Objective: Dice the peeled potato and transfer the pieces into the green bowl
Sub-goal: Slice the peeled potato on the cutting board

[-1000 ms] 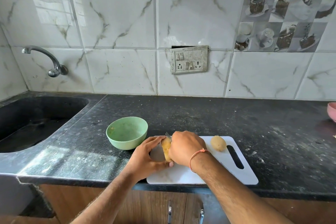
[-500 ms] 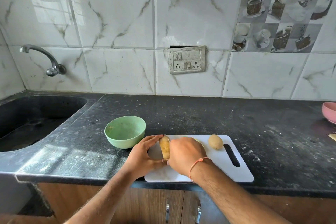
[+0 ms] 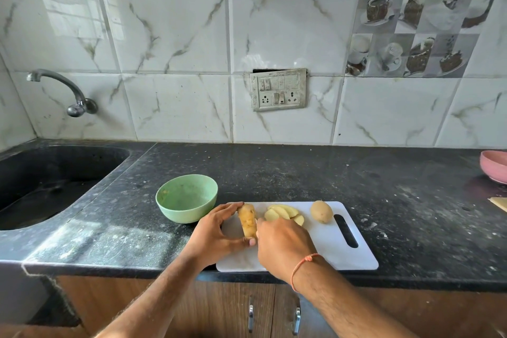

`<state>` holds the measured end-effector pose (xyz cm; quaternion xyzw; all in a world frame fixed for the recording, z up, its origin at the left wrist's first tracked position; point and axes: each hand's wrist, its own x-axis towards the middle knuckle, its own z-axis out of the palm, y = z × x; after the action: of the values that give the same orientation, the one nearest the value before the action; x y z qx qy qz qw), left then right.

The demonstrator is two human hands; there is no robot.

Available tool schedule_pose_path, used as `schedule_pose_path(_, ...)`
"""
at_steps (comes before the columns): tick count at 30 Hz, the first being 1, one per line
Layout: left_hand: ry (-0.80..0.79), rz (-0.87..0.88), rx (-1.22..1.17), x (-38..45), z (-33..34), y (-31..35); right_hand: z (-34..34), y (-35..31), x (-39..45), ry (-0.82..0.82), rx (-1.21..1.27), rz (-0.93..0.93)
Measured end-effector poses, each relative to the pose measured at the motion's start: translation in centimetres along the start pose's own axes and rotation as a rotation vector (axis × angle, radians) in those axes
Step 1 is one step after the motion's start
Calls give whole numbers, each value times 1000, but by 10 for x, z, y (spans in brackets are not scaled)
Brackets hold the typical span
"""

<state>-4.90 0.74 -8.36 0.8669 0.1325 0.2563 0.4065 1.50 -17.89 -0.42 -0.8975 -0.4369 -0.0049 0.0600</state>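
A peeled potato half stands on edge on the white cutting board. My left hand pinches it between fingers and thumb. My right hand is curled just right of it, against the potato; a knife showed in it a second ago, and its blade is now hidden behind the hand. Several pale potato slices lie fanned on the board behind my right hand. The green bowl sits left of the board and holds no pieces.
An unpeeled whole potato lies on the board by its handle slot. A black sink with a tap is at the left. A pink bowl and a pale flat object sit at the right edge.
My right hand has drawn back toward me, uncovering cut slices on the board. My left hand keeps its hold on the remaining potato piece.
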Motion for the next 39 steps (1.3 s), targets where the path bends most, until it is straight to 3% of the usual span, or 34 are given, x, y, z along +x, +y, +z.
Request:
schedule_pose_path(22,-2,-8,9,0,-4,5,23,-3,-24,78,27,-8)
schedule_pose_path(39,-16,-33,12,1,-4,1,24,-10,-24,-2,-8,30)
